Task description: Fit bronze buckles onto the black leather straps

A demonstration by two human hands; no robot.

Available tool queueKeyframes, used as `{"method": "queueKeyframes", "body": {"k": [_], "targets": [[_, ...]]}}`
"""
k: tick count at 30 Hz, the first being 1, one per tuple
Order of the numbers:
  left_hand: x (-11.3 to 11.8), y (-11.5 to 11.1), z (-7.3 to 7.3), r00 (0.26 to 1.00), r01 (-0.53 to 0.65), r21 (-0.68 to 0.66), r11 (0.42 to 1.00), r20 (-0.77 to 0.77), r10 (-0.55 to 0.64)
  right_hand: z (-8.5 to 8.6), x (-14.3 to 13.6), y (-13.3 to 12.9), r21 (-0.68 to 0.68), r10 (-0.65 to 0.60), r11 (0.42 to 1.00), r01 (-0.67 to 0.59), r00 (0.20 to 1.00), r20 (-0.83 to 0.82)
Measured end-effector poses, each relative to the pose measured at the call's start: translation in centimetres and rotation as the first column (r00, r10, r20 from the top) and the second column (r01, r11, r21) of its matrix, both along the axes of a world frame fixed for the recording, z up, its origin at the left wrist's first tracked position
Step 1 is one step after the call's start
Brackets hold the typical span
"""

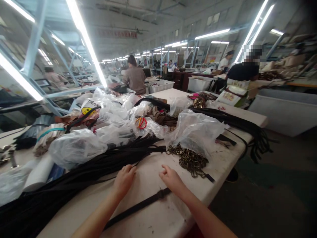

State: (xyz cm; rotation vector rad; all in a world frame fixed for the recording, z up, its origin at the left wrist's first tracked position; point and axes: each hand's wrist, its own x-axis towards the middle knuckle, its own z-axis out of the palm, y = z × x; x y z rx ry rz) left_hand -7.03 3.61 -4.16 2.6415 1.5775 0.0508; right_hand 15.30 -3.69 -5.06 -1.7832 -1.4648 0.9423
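Banner lettering (116,33) blurred, strap (148,200) partly hidden

Lighting: bright overhead tube lights (85,39) with glare.
Detail: soft haze; wide-angle stretch; floor (267,198) dim at right.

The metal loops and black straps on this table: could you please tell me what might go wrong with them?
The metal loops lie loosely piled near the edge of the table, so a knock might spill some. The black straps hanging over the right edge could slip off.
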Motion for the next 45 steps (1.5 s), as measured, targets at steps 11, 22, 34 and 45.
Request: {"method": "queueKeyframes", "body": {"k": [11, 22, 34, 45], "targets": [[-1.4, -2.2, 1.9, 0.997, 0.066, -0.457, 0.887, -0.014, -0.082, 0.7, 0.8, 0.6, 0.143, 0.158, 0.962, -0.234, 0.899, 0.409], [9.8, -1.3, 0.1, 0.992, -0.006, -0.309, 0.951, 0.12, 0.045, 0.5, 4.2, 0.6, 0.122, 0.002, 0.985, -0.124, 0.707, 0.707], [7.4, -4.3, 1.5, 0.692, 0.072, -0.684, 0.726, 0.558, 0.458, 2.4, 6.8, 1.9, 0.139, 0.006, 0.988, -0.073, 0.902, 0.432], [7.0, -6.9, 7.3, 0.603, 0.113, -0.735, 0.669, 0.585, 0.542, 3.0, -0.8, -2.0, -0.181, -0.058, 0.954, -0.237, 0.446, -0.893]]}}
